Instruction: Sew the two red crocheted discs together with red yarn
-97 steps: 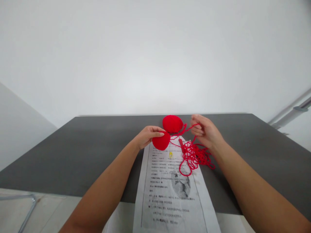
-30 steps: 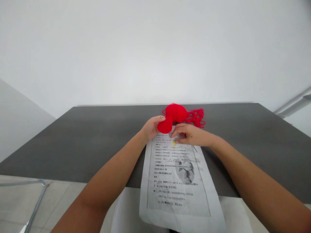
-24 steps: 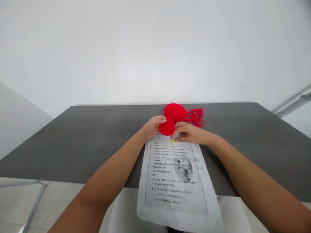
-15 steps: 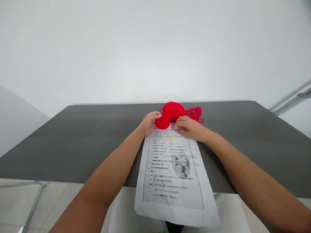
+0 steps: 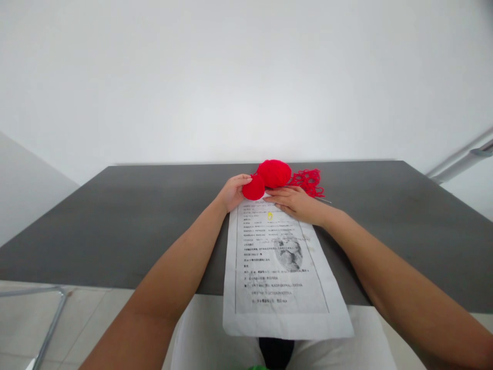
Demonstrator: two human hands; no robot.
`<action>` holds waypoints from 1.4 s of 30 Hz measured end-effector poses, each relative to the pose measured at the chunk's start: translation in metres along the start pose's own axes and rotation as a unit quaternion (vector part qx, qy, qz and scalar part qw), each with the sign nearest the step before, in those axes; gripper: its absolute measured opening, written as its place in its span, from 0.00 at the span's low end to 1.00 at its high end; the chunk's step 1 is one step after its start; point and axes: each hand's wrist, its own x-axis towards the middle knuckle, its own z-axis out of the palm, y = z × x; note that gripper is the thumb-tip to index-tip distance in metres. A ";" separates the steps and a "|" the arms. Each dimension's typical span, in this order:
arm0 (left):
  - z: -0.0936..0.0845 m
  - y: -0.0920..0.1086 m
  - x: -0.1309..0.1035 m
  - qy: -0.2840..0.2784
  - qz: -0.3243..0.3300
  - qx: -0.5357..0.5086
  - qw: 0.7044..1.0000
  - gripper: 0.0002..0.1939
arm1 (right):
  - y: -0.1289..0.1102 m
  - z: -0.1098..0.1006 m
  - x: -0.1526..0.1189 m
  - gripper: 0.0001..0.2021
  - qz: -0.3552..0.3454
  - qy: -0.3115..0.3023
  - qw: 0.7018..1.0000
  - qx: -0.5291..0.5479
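Note:
My left hand (image 5: 232,194) pinches a small round red crocheted piece (image 5: 253,188) at its edge, above the top left of a printed sheet (image 5: 269,313). Fingers stretched out, my right hand (image 5: 295,201) lies flat across the top of the sheet. Behind the crocheted piece rests a red ball of yarn (image 5: 274,173). A loose tangle of red yarn (image 5: 308,181) spreads to the right of the ball. A thin metal rod (image 5: 323,200), perhaps a crochet hook, shows beside my right hand; its other end is hidden.
The dark grey table (image 5: 134,221) backs onto a white wall (image 5: 246,77). The sheet overhangs the table's front edge above my lap. A metal tube frame (image 5: 52,324) stands at the lower left, and another metal bar (image 5: 462,164) is at the right.
My right hand has flattened and its fingers now reach further left over the sheet's top. The sheet's lower end has shifted up and right. The thin rod has come into view.

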 end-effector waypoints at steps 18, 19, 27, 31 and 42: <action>-0.003 -0.001 0.002 -0.008 0.000 0.022 1.000 0.07 | -0.015 -0.011 -0.005 0.07 -0.003 0.086 0.985 0.147; -0.003 -0.001 0.002 -0.009 0.000 0.023 1.000 0.08 | -0.017 -0.012 -0.006 0.06 0.017 0.070 0.983 0.171; -0.002 -0.002 0.002 -0.014 0.002 0.022 1.000 0.08 | -0.017 -0.014 -0.008 0.06 0.057 -0.007 0.952 0.301; -0.003 -0.002 0.002 -0.016 0.001 0.023 1.000 0.09 | -0.013 -0.012 -0.007 0.07 0.066 -0.016 0.944 0.323; -0.002 -0.001 0.002 -0.016 0.002 0.023 1.000 0.09 | -0.011 -0.010 -0.006 0.06 0.056 -0.017 0.945 0.322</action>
